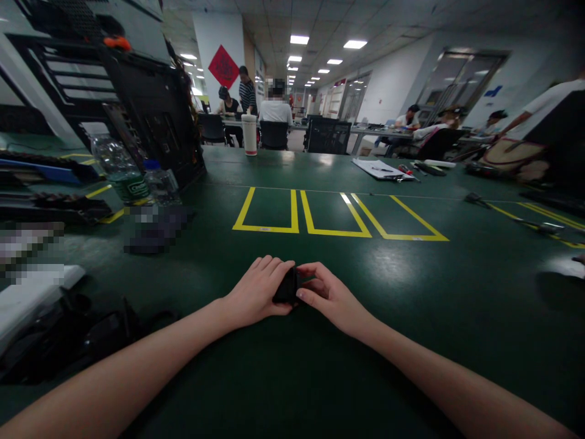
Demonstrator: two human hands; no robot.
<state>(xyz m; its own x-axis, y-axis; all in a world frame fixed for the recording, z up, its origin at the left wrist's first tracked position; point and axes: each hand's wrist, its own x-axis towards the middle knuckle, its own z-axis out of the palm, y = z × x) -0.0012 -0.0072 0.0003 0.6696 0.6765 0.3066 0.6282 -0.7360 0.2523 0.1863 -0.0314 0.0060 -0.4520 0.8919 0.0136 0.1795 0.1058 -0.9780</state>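
Black object [285, 291] | partly hidden; left hand [260, 289] clasps it | right hand [337, 302] loosely curled alongside; grip unclear

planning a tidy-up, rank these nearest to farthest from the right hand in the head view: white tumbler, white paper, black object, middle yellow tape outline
1. Black object: immediately left
2. Middle yellow tape outline: ahead
3. White paper: farther ahead, rightward
4. White tumbler: far edge, leftward
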